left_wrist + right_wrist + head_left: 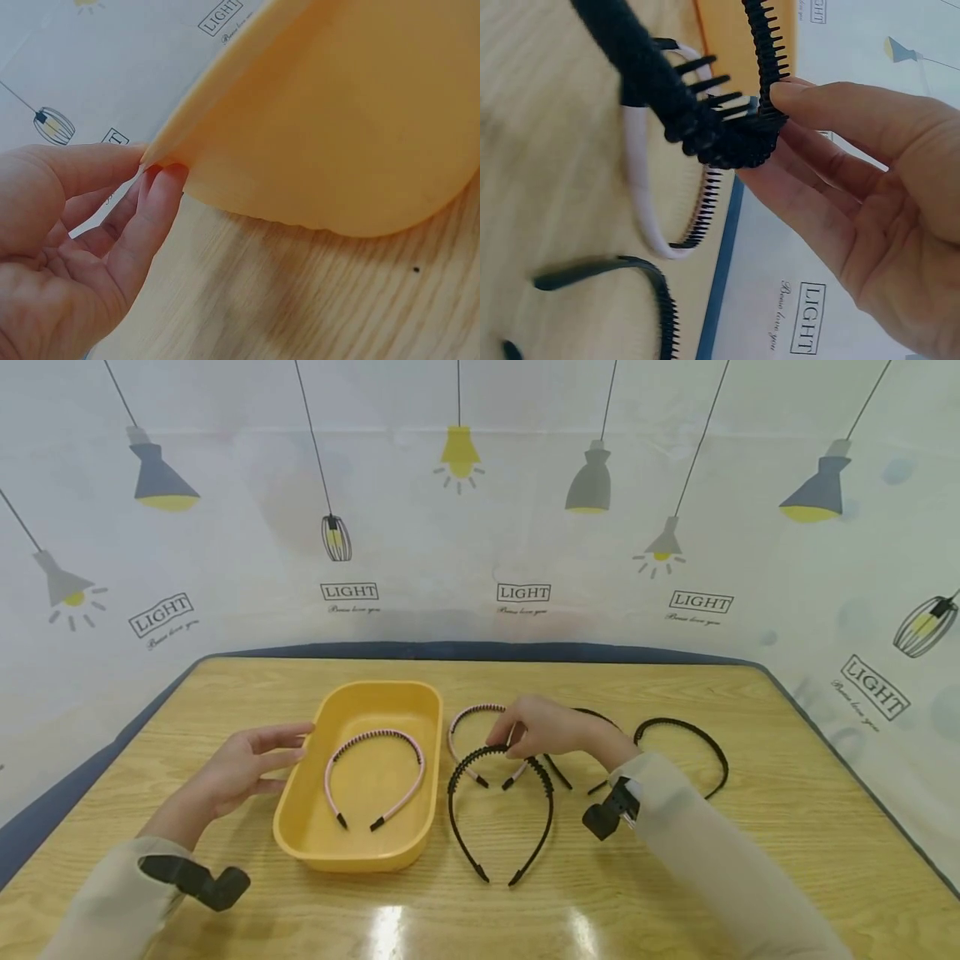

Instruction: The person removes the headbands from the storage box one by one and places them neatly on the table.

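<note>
The right hand's grip (546, 727) pinches a black headband (727, 145), seemingly aloft.

A wood-grain bench (810, 777) is carrying a yellow tray (360, 863); right of it, a pink headband (452, 740) and two black headbands (703, 732) are lying.

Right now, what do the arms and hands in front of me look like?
Both hands are bare, without gloves. The sleeves are long and pale cream, with no markings showing. Small, chunky black devices sit near the cuffs, one per arm.
</note>
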The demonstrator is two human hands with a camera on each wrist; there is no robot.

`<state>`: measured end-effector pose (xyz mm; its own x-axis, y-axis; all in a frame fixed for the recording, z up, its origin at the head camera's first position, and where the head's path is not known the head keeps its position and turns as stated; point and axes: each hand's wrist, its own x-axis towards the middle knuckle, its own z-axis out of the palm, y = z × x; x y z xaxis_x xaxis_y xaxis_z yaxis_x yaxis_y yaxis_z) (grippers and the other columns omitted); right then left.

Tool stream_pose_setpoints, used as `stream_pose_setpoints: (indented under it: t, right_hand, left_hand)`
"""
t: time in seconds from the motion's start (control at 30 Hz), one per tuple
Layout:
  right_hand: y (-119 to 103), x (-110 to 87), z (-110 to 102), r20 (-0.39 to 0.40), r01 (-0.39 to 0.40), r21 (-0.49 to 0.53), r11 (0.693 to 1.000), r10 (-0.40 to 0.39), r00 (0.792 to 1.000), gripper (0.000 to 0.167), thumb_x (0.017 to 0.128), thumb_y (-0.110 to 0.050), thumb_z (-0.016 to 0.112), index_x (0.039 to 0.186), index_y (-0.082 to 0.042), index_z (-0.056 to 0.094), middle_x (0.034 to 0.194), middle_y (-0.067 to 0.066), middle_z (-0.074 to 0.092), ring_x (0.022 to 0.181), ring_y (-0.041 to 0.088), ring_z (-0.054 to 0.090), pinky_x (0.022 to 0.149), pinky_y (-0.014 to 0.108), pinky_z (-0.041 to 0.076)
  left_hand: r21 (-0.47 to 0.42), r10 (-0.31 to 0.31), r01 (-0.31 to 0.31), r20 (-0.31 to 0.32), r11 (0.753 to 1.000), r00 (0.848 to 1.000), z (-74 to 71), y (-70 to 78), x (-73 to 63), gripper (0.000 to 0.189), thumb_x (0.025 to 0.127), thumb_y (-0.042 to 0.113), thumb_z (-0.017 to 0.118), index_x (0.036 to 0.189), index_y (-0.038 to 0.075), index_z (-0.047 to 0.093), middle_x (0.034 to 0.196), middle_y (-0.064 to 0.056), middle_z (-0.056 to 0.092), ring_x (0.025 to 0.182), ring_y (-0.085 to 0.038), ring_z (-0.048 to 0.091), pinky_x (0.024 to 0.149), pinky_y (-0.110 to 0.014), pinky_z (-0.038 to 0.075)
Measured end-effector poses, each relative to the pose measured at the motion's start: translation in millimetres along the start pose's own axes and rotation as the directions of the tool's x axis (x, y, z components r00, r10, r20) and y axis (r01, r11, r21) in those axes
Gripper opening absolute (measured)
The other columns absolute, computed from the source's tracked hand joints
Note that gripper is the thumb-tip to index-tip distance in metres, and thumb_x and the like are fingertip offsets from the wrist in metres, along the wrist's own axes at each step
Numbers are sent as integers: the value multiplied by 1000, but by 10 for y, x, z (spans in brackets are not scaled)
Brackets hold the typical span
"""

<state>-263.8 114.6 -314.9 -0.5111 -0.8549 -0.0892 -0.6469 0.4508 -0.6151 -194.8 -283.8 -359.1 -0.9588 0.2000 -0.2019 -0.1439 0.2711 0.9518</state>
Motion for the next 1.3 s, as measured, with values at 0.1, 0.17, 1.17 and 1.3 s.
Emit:
stream_pose_setpoints:
  t: [0.1,0.17,1.17,1.3]
  right_hand:
    - [24,-8,63,12,-3,21,1000,3,1000,25,83,3,64,107,2,66,108,13,63,88,18,63,73,22,51]
    - [35,-14,100,20,-12,30,999,12,1000,25,83,2,64,108,2,66,108,13,63,89,18,62,73,22,51]
    - [17,-58,464,20,5,48,999,-6,1000,25,81,4,66,106,2,67,106,13,64,87,19,64,70,18,50]
    - [28,-47,504,23,6,31,1000,-7,1000,25,81,3,66,106,2,67,104,12,64,88,18,63,71,18,49]
  left_hand:
    - [-4,4,-4,1,1000,1000,-5,-12,2,60,89,20,62,138,-2,36,116,-9,46,92,-6,57,74,-33,53]
    - [-7,5,-5,4,1000,1000,-8,-15,-1,60,89,21,62,138,-2,36,116,-9,46,92,-6,57,74,-32,53]
    - [-11,-11,11,0,1000,1000,-10,11,2,62,88,22,63,139,-1,35,121,-13,44,93,-5,56,76,-33,52]
    - [-16,-7,7,4,1000,1000,-9,1,7,61,89,21,62,139,-1,35,118,-10,45,93,-5,56,76,-33,52]
